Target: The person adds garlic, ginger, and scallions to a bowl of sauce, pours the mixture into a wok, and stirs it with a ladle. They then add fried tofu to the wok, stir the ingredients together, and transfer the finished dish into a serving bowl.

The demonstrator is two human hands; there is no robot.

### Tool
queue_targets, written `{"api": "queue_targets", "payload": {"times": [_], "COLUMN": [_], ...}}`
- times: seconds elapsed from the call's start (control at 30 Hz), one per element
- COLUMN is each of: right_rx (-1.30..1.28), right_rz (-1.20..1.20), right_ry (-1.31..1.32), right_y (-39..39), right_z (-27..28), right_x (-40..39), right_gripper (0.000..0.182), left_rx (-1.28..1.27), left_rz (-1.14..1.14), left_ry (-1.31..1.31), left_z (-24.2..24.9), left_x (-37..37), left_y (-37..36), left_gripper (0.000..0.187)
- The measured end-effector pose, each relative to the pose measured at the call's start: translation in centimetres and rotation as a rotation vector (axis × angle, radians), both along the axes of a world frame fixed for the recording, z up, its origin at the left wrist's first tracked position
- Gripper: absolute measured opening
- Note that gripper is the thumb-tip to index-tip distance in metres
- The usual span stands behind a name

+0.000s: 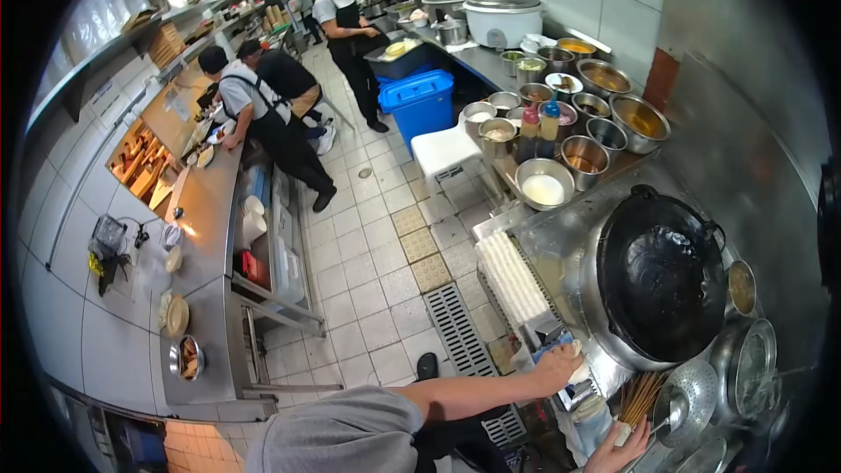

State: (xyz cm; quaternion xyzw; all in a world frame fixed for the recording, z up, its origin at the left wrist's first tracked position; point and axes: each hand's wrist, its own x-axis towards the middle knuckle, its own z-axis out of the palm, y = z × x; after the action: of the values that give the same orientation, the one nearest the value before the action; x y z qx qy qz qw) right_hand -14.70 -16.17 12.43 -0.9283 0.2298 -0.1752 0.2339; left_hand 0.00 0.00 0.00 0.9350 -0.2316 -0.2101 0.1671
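My left hand [559,370] is closed on what looks like a white cloth [579,363], at the front edge of the metal stove. Below it in the view, my right hand [618,450] wraps round the pale bound end of a bamboo wok brush [644,397], whose thin brown bristles point away from me. Close to that brush are a ladle [677,408] and a perforated strainer [692,392]. A large black wok [663,273] sits on the burner beyond both hands. Some of the right hand is cut off by the frame's lower edge.
Several metal bowls of sauces [642,117] stand behind the wok, with squeeze bottles [549,119]. A folded white towel [512,277] lies along the stove front. Blue bin [417,103], white stool [445,151] and floor drain [459,331] are along the aisle. Co-workers [263,118] stand farther off.
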Motion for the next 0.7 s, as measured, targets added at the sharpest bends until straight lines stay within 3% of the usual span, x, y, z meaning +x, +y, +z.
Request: {"api": "queue_targets", "payload": {"times": [0.07,0.1,0.17,0.2,0.3,0.37,0.43,0.5,0.57,0.6,0.67,0.7], "right_rx": [-0.049,-0.188,-0.235,-0.219,-0.234,-0.004,0.017,0.057,0.119,0.192,0.165,0.151], "right_rz": [0.038,0.065,0.137,0.157,0.216,0.325,0.454,0.568,0.702,0.766,0.895,0.973], "right_ry": [-0.112,-0.175,-0.208,-0.196,-0.256,-0.152,-0.152,-0.079,-0.003,0.043,0.182,0.29], "right_y": [1.5,0.4,4.5,6.6,10.6,12.9,17.9,23.0,27.0,28.8,31.9,33.4], "right_z": [2.1,4.4,4.6,4.8,4.5,1.9,2.0,1.4,-1.7,-3.5,-7.0,-8.8], "right_x": [0.8,3.9,4.0,3.9,5.1,5.5,6.5,7.0,7.1,7.0,6.4,6.1], "right_gripper": [0.059,0.059,0.053,0.053,0.05,0.057,0.055,0.054,0.054,0.054,0.054,0.055], "left_rx": [0.129,-0.009,0.065,-0.055,-0.27,-0.347,-0.338,-0.299,-0.203,-0.182,-0.219,-0.276], "left_rz": [-0.007,0.027,-0.024,0.006,0.089,0.163,0.259,0.382,0.637,0.774,0.968,1.159], "left_ry": [-0.133,-0.197,-0.242,-0.179,-0.262,-0.102,-0.035,-0.078,0.064,0.053,-0.325,-0.257], "left_z": [0.3,2.6,7.9,10.3,8.3,9.0,9.3,5.9,8.2,5.7,4.4,5.8], "left_x": [-1.2,2.1,0.1,-1.2,-4.0,-6.2,-8.7,-12.1,-16.0,-18.3,-23.6,-25.5], "left_y": [0.4,-2.8,2.4,5.4,10.8,17.4,24.9,32.7,40.4,43.8,49.8,52.3], "left_gripper": [0.076,0.076,0.079,0.085,0.092,0.081,0.074,0.065,0.058,0.056,0.052,0.048]}}
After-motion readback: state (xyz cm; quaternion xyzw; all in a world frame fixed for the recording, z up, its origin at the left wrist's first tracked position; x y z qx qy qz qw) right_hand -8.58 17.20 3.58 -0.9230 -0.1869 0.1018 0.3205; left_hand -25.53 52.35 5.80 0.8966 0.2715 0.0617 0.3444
